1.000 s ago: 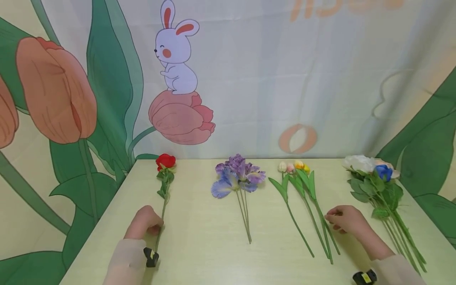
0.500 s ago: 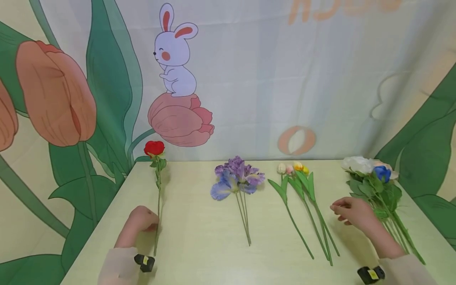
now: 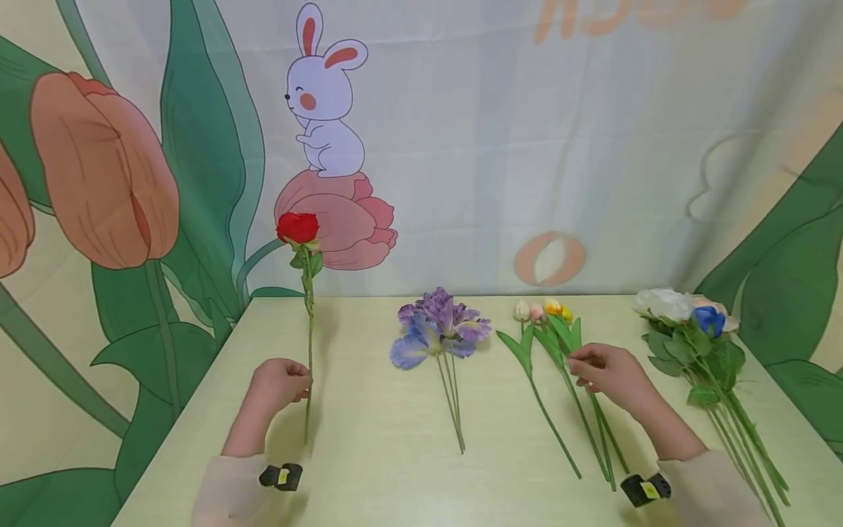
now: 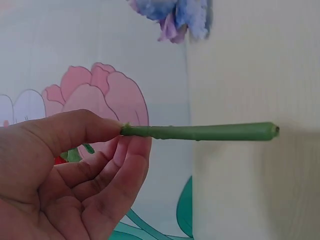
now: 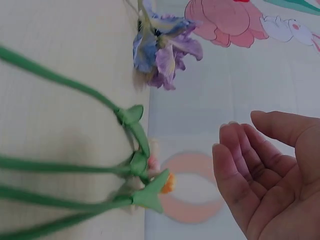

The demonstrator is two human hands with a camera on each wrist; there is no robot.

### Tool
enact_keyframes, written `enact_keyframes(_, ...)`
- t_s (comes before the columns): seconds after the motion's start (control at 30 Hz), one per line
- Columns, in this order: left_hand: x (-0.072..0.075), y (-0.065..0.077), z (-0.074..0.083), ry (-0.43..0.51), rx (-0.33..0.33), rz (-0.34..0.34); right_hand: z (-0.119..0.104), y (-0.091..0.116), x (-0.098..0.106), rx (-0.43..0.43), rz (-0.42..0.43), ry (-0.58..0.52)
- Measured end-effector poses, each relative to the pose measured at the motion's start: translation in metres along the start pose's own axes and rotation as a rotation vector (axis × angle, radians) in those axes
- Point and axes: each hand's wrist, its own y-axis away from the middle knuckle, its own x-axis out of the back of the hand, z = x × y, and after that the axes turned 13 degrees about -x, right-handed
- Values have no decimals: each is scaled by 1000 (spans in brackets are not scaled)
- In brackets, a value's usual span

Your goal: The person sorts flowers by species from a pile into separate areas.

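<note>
In the head view my left hand (image 3: 279, 382) pinches the lower stem of a red rose (image 3: 298, 228), held upright above the table's left side. The left wrist view shows the green stem (image 4: 200, 132) between thumb and fingertips, its cut end sticking out. My right hand (image 3: 609, 373) hovers over the tulips (image 3: 553, 307), which lie with their stems toward me. Nothing is in its grasp; in the right wrist view the fingers (image 5: 230, 170) are loosely bent, with a gap to the thumb.
Purple and blue irises (image 3: 437, 322) lie mid-table. At the right edge rests a bunch with a white bloom (image 3: 664, 304) and a blue rose (image 3: 708, 320). Behind the table (image 3: 369, 468) hangs a curtain (image 3: 448, 146) printed with a rabbit and tulips.
The left hand has raised the red rose from the table to upright. The right hand moved away from the tulip stems to the right, then back left and farther over the tulips.
</note>
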Motion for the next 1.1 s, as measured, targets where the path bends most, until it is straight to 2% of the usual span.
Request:
enact_keyframes(0.27, -12, 1, 30, 22, -94, 55, -24, -7, -20, 26, 6, -74)
enact_keyframes(0.63, -49, -4, 75, 97, -226, 116, -59, -15, -62, 105, -39, -195)
enact_keyframes(0.9, -75, -1, 101, 186, -285, 113, -90, -13, -91, 137, -87, -308)
enact_keyframes(1.1, -91, 1, 115, 203, -335, 99, -111, -12, -110, 137, -86, -375)
